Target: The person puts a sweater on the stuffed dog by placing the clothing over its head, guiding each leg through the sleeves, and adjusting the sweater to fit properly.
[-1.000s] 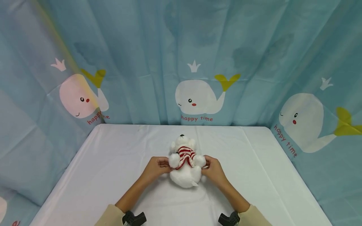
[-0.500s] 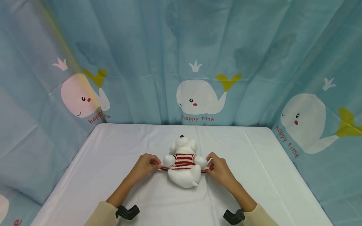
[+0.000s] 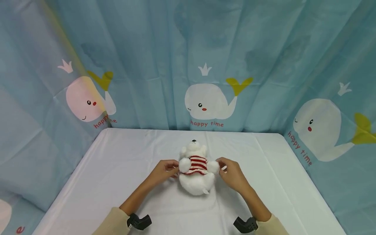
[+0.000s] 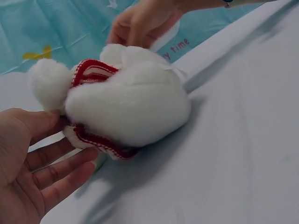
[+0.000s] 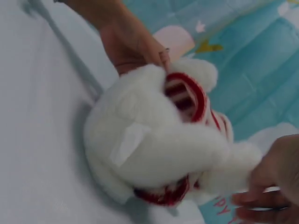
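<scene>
A white plush bear (image 3: 195, 184) lies on its back on the white table, black nose toward the far side. It wears a red-and-white striped knit sweater (image 3: 198, 164) whose wavy hem sits at its waist. My left hand (image 3: 164, 169) pinches at the bear's arm on the left side, thumb by the sweater edge and lower fingers spread beneath in the left wrist view. On the other side, my right hand (image 3: 233, 173) pinches the bear's other arm near the paw. The right wrist view shows a white tag (image 5: 128, 143) on the bear's bottom.
The white-covered table (image 3: 132, 147) reaches back to a blue curtain (image 3: 164, 65) printed with whales, which also hangs along both sides. Black wrist devices (image 3: 139, 222) sit at both sleeve cuffs.
The sweater, first bunched, was stretched outward by its hem on both sides, then let fall back to the waist. Both hands now hold the bear's arms, and the left hand has come inward.
</scene>
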`<state>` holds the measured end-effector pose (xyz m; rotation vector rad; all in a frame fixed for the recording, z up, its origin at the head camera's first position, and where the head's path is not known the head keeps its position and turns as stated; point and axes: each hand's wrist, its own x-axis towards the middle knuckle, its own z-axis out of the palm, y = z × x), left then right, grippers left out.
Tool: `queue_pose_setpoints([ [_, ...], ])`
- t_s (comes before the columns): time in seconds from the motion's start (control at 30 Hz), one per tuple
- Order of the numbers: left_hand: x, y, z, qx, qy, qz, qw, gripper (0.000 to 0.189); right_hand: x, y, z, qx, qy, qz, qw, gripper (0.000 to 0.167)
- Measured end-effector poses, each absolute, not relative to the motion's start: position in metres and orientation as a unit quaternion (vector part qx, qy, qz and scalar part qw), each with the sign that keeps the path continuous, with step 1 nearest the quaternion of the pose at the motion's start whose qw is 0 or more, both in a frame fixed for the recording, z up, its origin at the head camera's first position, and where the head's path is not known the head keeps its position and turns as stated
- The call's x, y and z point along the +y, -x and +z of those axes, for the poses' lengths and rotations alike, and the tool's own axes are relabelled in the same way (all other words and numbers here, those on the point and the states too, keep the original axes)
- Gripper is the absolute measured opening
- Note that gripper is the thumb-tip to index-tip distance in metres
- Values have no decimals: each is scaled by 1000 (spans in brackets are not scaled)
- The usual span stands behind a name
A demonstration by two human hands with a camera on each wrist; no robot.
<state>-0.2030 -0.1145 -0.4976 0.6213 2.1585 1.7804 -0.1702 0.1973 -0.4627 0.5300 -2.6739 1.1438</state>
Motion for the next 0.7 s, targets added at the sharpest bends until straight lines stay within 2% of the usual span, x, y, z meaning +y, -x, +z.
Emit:
queue_pose_setpoints([
  [0.13,-104,202,-495,746,-210,619,125,21,183,164,-447,-878,-214,372,212,23],
  [0.23,-98,201,-492,742,-206,627,115,20,164,162,-441,-871,-263,334,245,31],
  [0.33,-96,202,-494,741,-205,631,105,19,147,162,-442,-873,-289,290,265,48],
  [0.43,-94,203,-497,743,-214,626,100,18,135,164,-444,-875,-299,257,281,53],
  [0.7,-87,216,-506,738,-185,641,106,21,127,164,-451,-881,-291,246,282,38],
])
